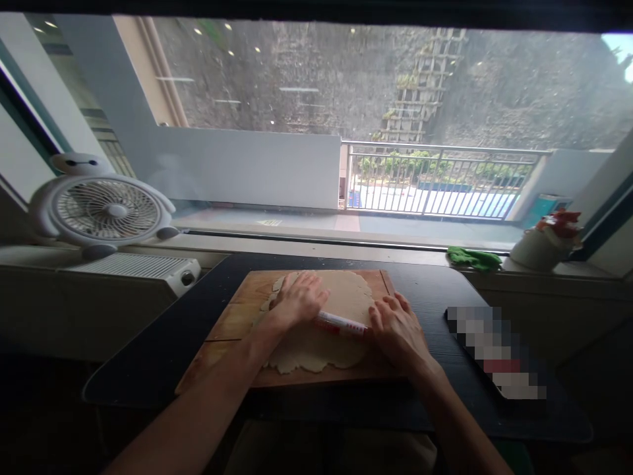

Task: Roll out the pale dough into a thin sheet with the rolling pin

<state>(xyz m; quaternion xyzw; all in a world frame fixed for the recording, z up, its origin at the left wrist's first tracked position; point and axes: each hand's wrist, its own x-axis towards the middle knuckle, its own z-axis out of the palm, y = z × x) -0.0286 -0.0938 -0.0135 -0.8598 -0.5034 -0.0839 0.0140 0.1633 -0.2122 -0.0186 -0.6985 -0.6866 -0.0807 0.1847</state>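
A flat sheet of pale dough [314,356] with a ragged edge is spread over a wooden board [225,323]. Across it, at a slight slant, lies a rolling pin [343,323] whose middle carries a white label with red print. My left hand [302,298] lies over the pin's left end, fingers bent forward across it. At the other end my right hand [397,324] grips the pin near the board's right edge. Both ends of the pin are hidden beneath the hands.
The board rests on a dark table [163,349]. On the table's right lies a blurred-out flat object [494,356]. Along the window side stand a white fan [116,211], a green cloth [473,258] and a pale pot [537,249].
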